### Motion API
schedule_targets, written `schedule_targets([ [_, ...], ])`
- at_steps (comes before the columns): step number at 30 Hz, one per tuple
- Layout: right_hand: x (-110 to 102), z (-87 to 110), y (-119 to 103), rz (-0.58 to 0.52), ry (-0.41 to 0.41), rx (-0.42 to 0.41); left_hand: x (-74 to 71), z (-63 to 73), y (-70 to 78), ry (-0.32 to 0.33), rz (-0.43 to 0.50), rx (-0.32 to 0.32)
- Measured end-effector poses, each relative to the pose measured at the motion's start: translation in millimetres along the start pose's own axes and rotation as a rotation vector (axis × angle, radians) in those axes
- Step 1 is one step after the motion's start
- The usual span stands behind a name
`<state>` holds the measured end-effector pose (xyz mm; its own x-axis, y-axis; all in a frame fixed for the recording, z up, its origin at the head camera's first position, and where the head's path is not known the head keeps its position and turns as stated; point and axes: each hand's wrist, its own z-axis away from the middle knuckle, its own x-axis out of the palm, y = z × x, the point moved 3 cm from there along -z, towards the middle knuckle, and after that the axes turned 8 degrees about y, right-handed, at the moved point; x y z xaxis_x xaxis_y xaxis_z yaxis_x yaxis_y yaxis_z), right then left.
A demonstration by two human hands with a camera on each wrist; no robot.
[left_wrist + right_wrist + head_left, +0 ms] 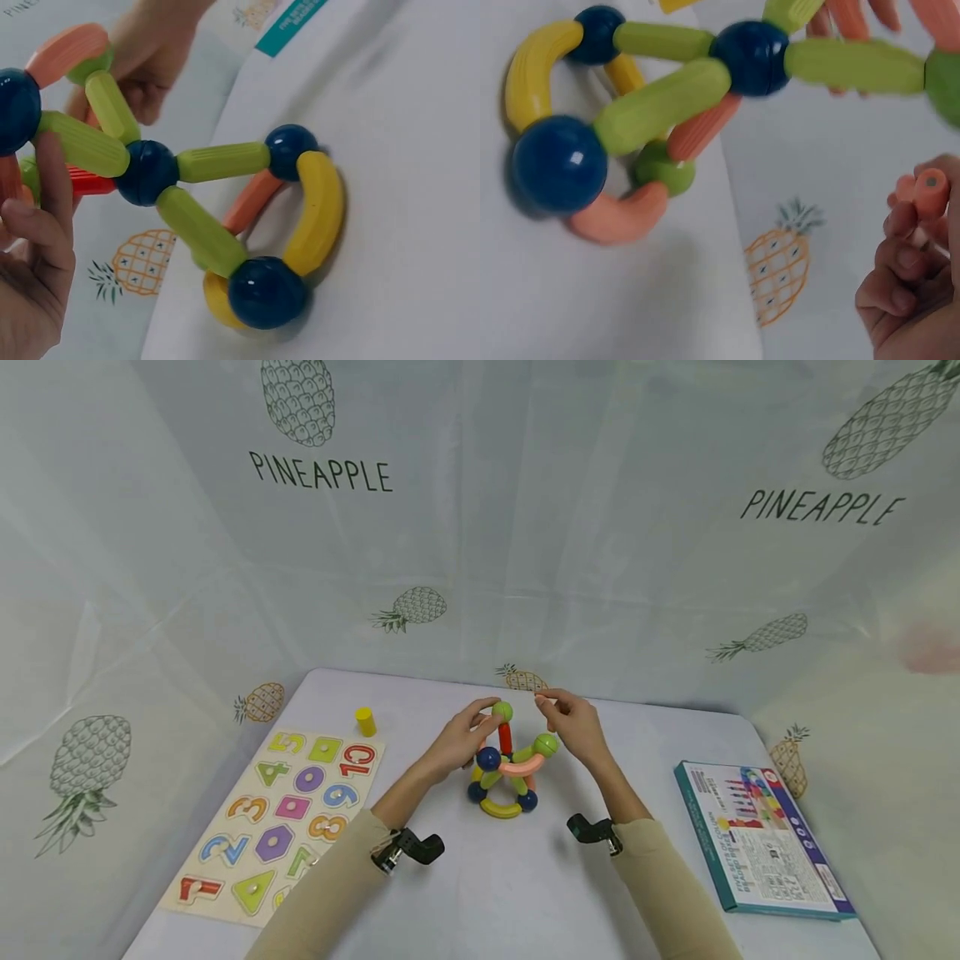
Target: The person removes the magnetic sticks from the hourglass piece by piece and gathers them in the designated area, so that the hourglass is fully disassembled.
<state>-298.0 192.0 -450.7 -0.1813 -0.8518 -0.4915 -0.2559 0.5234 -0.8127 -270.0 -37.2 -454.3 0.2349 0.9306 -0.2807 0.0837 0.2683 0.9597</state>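
Observation:
A magnetic ball-and-rod construction [501, 810] stands on the table, built from blue and green balls with yellow, green, red and salmon rods. At its top, my left hand [459, 742] pinches a green ball [502, 711] above a red rod [505, 739]. Part of that grip is hidden behind rods in the left wrist view. To the right, my right hand [577, 727] holds a salmon rod [931, 193] between thumb and fingers, its round end showing in the right wrist view. This rod is apart from the construction. Nearest below that hand is another green ball [546, 744].
A wooden number-and-shape puzzle board [255, 827] lies at the left. Behind it a yellow cylinder [365, 721] stands by itself. On the right lies a flat teal-edged box [765, 839]. Pineapple-printed cloth [525, 568] hangs behind the table.

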Motion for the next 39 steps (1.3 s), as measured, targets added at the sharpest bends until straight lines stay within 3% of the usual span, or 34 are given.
schedule_targets([
  [8,-8.6,5.9,54.9,0.034,-0.063,0.254,2.6,11.6,-3.8,-0.039,0.146,-0.094],
  [14,-9.6,15.9,81.9,0.092,-0.127,0.338,5.4,16.7,-5.1,-0.079,0.267,-0.148],
  [18,-7.3,20.5,87.8,0.113,-0.169,0.341,6.8,18.6,-5.9,-0.090,0.319,-0.163],
  [26,-4.5,22.9,84.6,0.161,-0.177,0.309,6.7,18.8,-6.2,-0.092,0.379,-0.169],
  [32,-2.0,24.2,87.1,0.174,-0.178,0.323,6.2,15.3,-7.7,-0.124,0.358,-0.164],
  [39,-1.0,25.6,85.8,0.207,-0.180,0.284,2.9,11.8,-7.6,-0.219,0.283,-0.147],
])
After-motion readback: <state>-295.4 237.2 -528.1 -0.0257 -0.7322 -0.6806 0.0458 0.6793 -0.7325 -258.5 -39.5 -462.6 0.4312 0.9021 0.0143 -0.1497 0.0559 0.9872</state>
